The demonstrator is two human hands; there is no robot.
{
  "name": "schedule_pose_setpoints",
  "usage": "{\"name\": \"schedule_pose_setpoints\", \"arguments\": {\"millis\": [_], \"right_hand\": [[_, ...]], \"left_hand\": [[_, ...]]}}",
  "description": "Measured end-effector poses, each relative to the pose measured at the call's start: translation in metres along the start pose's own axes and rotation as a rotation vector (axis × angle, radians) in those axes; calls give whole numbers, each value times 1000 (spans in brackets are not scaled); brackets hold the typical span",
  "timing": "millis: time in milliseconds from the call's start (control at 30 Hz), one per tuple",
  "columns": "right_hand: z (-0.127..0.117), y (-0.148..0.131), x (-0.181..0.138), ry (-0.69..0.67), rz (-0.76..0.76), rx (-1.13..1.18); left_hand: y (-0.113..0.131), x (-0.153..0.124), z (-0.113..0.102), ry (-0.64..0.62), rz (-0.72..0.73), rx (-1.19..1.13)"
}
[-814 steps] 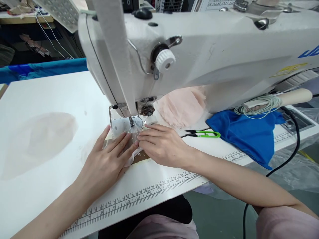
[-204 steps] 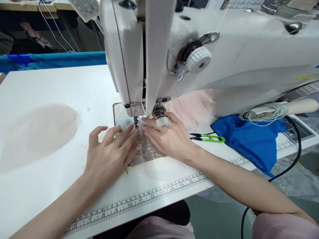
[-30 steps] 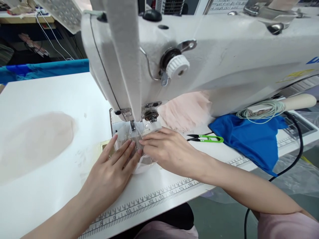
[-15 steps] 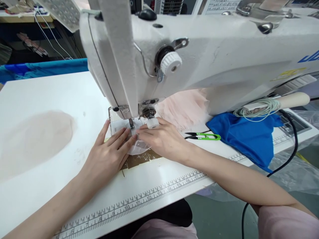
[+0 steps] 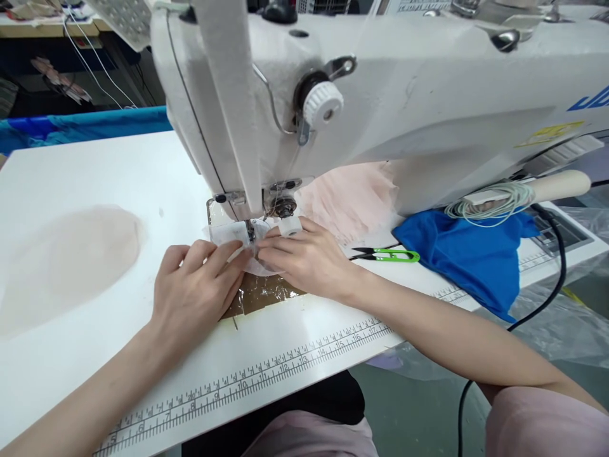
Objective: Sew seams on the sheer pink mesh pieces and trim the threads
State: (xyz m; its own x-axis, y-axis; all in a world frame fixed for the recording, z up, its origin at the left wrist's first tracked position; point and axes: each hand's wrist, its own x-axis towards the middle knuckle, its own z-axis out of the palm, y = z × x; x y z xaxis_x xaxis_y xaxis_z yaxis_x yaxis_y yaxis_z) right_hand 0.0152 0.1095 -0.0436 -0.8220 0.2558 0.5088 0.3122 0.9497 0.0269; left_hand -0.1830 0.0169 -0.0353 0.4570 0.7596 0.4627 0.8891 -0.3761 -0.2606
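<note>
A small piece of sheer white fabric [image 5: 261,268] lies under the presser foot [image 5: 250,232] of a white sewing machine [image 5: 428,82]. Left of the foot, my left hand [image 5: 195,285] has its fingers bent and closed on the near edge of the fabric. My right hand [image 5: 311,260], palm down just right of the foot, grips the fabric with fingers pressed together. Its fingertips are partly hidden behind a white knob [image 5: 290,226]. Beyond that hand, pale pink gathered fabric [image 5: 349,200] sits beneath the machine arm.
Green-handled thread snips [image 5: 392,255] lie right of my right hand, beside a blue cloth [image 5: 466,260] and a coil of pale cord [image 5: 495,203]. A sheer beige fabric piece [image 5: 71,260] rests on the left tabletop. A printed ruler [image 5: 242,386] follows the front edge.
My left hand's fingers, stretched flat before, are now bent and drawn in at the fabric edge. The sheer fabric's near edge has shifted away from me. My right hand stays nearly in place.
</note>
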Motion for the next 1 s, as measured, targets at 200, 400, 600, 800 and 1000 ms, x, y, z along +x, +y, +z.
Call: {"name": "schedule_pose_setpoints", "arguments": {"millis": [200, 400, 600, 800, 1000], "right_hand": [[0, 4, 1, 49, 173, 96], [0, 5, 8, 29, 356, 102], [0, 6, 8, 6, 373, 146], [-5, 2, 1, -10, 209, 202], [-6, -3, -4, -27, 34, 123]], "left_hand": [[-13, 13, -6, -196, -194, -380], [-28, 36, -1, -287, -217, -592], [-27, 41, -11, -367, -285, -661], [-21, 22, 2, -199, -82, -593], [1, 5, -1, 48, 129, -16]]}}
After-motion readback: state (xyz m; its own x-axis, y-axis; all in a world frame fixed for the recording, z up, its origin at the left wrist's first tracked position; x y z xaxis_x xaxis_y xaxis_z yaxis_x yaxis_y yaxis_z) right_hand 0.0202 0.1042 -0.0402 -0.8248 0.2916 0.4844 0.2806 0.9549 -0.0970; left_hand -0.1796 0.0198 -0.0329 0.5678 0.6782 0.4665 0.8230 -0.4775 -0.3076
